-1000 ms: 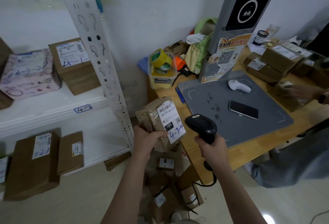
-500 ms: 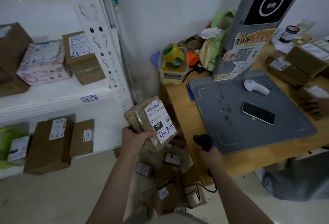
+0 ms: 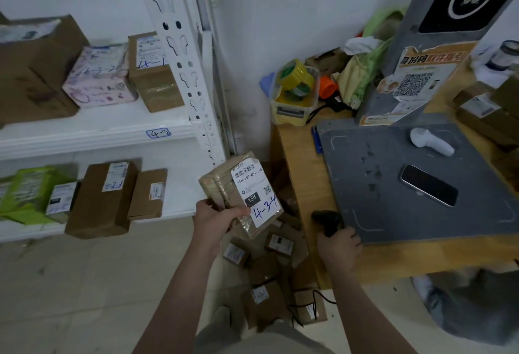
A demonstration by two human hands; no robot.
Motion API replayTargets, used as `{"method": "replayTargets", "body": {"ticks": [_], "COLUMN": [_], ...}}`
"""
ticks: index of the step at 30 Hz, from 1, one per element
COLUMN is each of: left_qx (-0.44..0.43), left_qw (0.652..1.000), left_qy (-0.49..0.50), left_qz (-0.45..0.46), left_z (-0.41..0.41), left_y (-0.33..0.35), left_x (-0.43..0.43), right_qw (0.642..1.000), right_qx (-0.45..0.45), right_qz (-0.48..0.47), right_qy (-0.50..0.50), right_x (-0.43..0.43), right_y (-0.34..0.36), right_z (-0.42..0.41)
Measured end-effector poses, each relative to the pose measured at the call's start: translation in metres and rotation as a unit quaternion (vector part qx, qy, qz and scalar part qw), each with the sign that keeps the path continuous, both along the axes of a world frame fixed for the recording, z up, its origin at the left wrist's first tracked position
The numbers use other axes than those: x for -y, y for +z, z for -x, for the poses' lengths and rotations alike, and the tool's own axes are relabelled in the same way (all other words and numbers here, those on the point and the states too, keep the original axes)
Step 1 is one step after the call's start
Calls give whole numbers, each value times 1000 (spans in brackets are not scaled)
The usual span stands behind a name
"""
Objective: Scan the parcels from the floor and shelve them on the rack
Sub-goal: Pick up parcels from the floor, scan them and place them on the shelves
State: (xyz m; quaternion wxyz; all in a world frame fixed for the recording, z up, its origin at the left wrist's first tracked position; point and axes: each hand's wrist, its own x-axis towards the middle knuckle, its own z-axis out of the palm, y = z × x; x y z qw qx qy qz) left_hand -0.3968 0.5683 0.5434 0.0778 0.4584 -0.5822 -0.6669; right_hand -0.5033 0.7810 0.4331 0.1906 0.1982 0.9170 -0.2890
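Gripping the taped brown parcel [image 3: 241,193] by its near left corner, my left hand [image 3: 213,220] holds it up in the gap between the white rack [image 3: 179,72] and the wooden table [image 3: 297,185], label towards me with a blue handwritten code. My right hand [image 3: 339,244] is curled round the handle of the black scanner [image 3: 327,220], low at the table's near left corner beside the grey pad [image 3: 393,185]. More parcels [image 3: 266,269] lie heaped on the floor below, with a black cable trailing over them. I judge the hold is the weak point: one corner of glossy tape could slide out as I swing left. The cable may snag the heap. I also cannot tell whether the scan registered, so the parcel could be shelved unlogged, or on the wrong tier.
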Motion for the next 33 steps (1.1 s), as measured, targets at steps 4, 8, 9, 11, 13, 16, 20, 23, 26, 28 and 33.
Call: {"method": "replayTargets", "body": {"ticks": [4, 8, 9, 11, 13, 16, 20, 23, 26, 28, 33], "left_qx": [-5, -23, -30, -43, -51, -59, -70, -70, -51, -38, 2], "left_qw": [1000, 999, 999, 997, 996, 994, 991, 989, 992, 994, 995], "left_qy": [6, 36, 42, 57, 73, 88, 109, 120, 107, 87, 83], "left_qz": [2, -3, -7, -13, -22, -39, -42, -48, -50, -46, -60], "left_z": [-13, -34, -39, -51, -66, -92, -135, -170, -205, -223, -255], "left_y": [7, 15, 17, 20, 23, 24, 19, 13, 8, 4, -23], "left_x": [-3, 7, 9, 20, 34, 59, 96, 128, 164, 188, 228], "right_qw": [996, 975, 970, 961, 952, 928, 864, 827, 811, 805, 826], "right_qx": [-81, -222, -244, -265, -265, -185, 56, 150, 198, 209, 214], "right_qz": [-22, -5, 13, 61, 129, 288, 463, 515, 527, 538, 515], "right_qy": [-11, 0, 9, 45, 86, 148, 192, 168, 160, 138, 78], "right_x": [4, 29, 38, 62, 90, 129, 184, 221, 251, 270, 311], "right_y": [11, 31, 36, 47, 56, 70, 70, 60, 44, 37, 21], "right_z": [-11, -22, -25, -35, -50, -77, -121, -161, -203, -226, -270]}}
